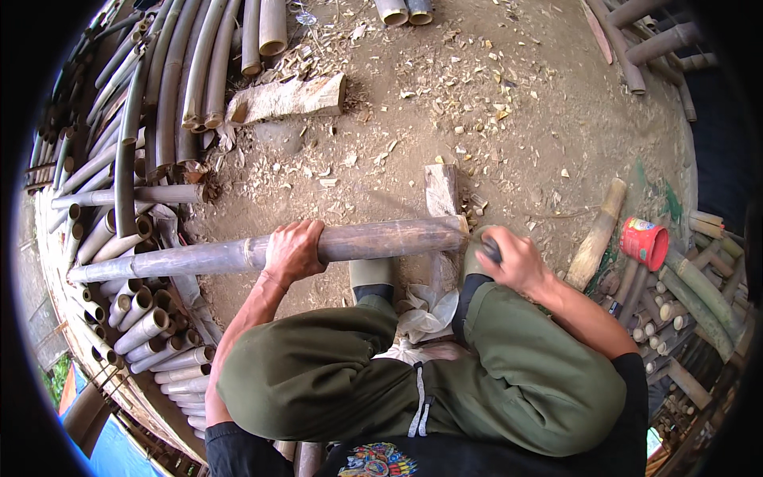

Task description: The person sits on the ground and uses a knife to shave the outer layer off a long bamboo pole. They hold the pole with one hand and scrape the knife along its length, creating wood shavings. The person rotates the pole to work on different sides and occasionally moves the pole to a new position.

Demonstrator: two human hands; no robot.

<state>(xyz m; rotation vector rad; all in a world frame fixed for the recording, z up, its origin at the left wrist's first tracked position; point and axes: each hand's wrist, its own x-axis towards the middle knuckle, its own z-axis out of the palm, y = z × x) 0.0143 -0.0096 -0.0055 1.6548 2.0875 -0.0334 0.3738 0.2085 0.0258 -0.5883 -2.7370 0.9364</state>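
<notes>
A long, thick bamboo pole (377, 240) lies crosswise in front of my knees, its right end over a short wooden block (441, 189) on the ground. My left hand (292, 250) is wrapped over the pole near its middle. Just beyond the pole's right end, my right hand (518, 262) is closed around a dark handle (492, 251). It is somewhat blurred, and whatever the handle belongs to cannot be made out. Between my feet, below the pole, lies a crumpled whitish plastic bag (429, 312).
Bamboo poles (171, 79) are piled at the left, with stacked cut tubes (147, 330) nearer me. A rough wood chunk (290, 98) lies farther off among scattered chips. On the right are a wooden log (596, 234), a red container (644, 243) and more bamboo (699, 298).
</notes>
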